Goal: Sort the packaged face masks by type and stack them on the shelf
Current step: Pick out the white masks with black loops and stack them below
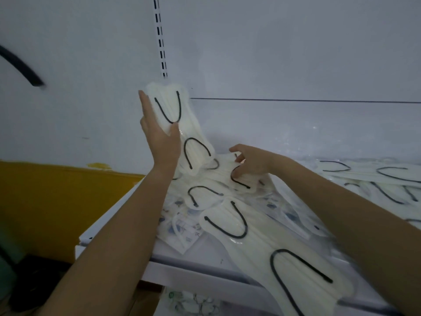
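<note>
Mask pack (pixel 169 108) — pinched upright, left hand (pixel 160 142) | piled pack (pixel 249 179) — right hand (pixel 252 164) fingers curled round it

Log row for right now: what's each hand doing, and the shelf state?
left hand: holds mask stack upright | right hand: grips mask pack in pile | shelf: loose masks heaped, printed packs underneath

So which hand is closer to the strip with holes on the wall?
Left. The left hand is below the strip, holding up a mask pack; the right hand is lower and further right, gripping the pile.
</note>
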`<state>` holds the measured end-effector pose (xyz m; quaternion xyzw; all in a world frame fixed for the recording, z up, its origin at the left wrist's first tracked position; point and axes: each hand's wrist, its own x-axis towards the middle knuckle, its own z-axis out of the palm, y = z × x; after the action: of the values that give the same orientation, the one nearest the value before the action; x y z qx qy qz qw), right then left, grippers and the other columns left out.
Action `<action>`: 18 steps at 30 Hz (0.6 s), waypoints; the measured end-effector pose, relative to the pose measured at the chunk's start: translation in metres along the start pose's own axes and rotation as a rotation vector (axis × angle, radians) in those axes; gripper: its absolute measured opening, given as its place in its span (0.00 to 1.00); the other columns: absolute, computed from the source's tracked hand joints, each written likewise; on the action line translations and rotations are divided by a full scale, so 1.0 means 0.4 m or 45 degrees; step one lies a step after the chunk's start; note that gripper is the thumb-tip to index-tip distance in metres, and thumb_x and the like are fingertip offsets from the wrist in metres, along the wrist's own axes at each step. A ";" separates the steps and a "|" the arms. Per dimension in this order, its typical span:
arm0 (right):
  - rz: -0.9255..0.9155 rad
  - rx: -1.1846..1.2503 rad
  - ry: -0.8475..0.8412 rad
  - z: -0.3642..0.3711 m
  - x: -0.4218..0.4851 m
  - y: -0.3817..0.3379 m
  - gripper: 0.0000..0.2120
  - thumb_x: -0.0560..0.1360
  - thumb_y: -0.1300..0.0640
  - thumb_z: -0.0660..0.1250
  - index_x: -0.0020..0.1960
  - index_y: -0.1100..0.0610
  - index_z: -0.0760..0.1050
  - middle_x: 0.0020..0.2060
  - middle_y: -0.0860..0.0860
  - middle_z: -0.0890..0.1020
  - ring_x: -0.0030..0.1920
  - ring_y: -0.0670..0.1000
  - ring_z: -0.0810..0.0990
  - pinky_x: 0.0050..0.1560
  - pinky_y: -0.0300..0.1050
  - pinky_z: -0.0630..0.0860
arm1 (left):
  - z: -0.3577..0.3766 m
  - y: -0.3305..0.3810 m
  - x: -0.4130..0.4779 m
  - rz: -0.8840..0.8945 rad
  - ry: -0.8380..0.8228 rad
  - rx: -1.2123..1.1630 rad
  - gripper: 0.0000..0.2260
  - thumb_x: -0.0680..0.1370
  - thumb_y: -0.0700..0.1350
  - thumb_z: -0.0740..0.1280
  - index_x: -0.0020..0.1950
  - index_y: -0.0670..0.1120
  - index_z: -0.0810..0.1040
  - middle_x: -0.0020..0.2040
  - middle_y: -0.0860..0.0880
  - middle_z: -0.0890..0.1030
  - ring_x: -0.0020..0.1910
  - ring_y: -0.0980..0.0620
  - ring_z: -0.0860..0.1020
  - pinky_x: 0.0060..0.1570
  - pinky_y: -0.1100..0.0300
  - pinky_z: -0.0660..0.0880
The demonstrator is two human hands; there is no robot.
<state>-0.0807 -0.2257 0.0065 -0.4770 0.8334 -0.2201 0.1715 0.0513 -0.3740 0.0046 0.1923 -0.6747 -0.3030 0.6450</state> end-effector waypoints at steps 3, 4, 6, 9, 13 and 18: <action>0.052 0.053 0.053 -0.009 -0.002 0.013 0.34 0.73 0.60 0.69 0.74 0.56 0.58 0.68 0.56 0.68 0.65 0.55 0.69 0.55 0.39 0.64 | 0.000 -0.003 0.001 -0.062 -0.021 0.012 0.31 0.76 0.33 0.61 0.76 0.46 0.54 0.67 0.53 0.61 0.63 0.59 0.61 0.57 0.83 0.53; 0.066 0.088 0.124 -0.011 -0.001 0.019 0.33 0.73 0.61 0.68 0.74 0.56 0.58 0.68 0.57 0.68 0.65 0.55 0.69 0.54 0.38 0.64 | 0.000 -0.006 0.004 -0.115 -0.013 0.018 0.28 0.77 0.34 0.61 0.75 0.46 0.59 0.66 0.49 0.64 0.62 0.56 0.65 0.58 0.80 0.57; 0.079 0.186 0.362 -0.017 0.003 0.030 0.30 0.74 0.63 0.66 0.73 0.57 0.59 0.67 0.59 0.69 0.64 0.56 0.70 0.52 0.38 0.64 | 0.000 -0.012 0.007 -0.216 -0.007 0.016 0.23 0.77 0.35 0.62 0.72 0.44 0.64 0.65 0.43 0.66 0.63 0.53 0.67 0.57 0.77 0.60; -0.015 0.560 0.849 -0.039 -0.002 0.032 0.28 0.75 0.64 0.64 0.72 0.58 0.60 0.58 0.58 0.73 0.52 0.51 0.75 0.46 0.33 0.70 | -0.001 -0.010 0.004 -0.273 -0.023 0.030 0.22 0.78 0.36 0.62 0.72 0.42 0.64 0.67 0.43 0.65 0.63 0.53 0.67 0.55 0.76 0.61; -0.192 1.298 0.901 -0.070 -0.021 -0.004 0.29 0.74 0.65 0.67 0.72 0.56 0.59 0.51 0.54 0.75 0.46 0.48 0.78 0.45 0.39 0.77 | 0.005 0.009 -0.001 -0.389 -0.183 -0.084 0.23 0.79 0.46 0.63 0.73 0.46 0.63 0.68 0.48 0.63 0.64 0.56 0.65 0.60 0.68 0.63; -0.257 0.830 0.633 -0.017 -0.013 -0.054 0.36 0.72 0.59 0.71 0.73 0.55 0.56 0.56 0.55 0.75 0.49 0.50 0.77 0.42 0.35 0.75 | 0.023 0.047 -0.013 -0.336 -0.414 -0.167 0.25 0.78 0.51 0.65 0.72 0.46 0.63 0.67 0.49 0.65 0.64 0.57 0.66 0.63 0.64 0.62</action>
<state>-0.0659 -0.2297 0.0240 -0.4094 0.6852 -0.5964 0.0849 0.0451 -0.3551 0.0131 0.1854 -0.7177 -0.4550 0.4934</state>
